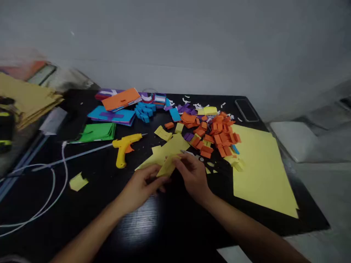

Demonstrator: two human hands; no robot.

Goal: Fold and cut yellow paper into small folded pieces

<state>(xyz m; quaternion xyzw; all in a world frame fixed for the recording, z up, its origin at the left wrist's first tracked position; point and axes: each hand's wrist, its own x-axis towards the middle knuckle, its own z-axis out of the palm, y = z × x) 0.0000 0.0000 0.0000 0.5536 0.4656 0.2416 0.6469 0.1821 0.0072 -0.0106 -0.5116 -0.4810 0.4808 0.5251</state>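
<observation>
Near the middle of the black table, my left hand pinches a small yellow paper piece by its lower end. My right hand holds the same piece at its upper right end, and a pointed metal tip shows beside those fingers. Larger yellow sheets lie just behind both hands. A yellow glue gun rests on its side to the left. Folded orange pieces form a heap behind and to the right of my right hand.
Yellow sheets lie at the right, with a phone behind them. Blue, orange and green folded papers are stacked at the back left. A white cable loops at the left, near a small yellow piece.
</observation>
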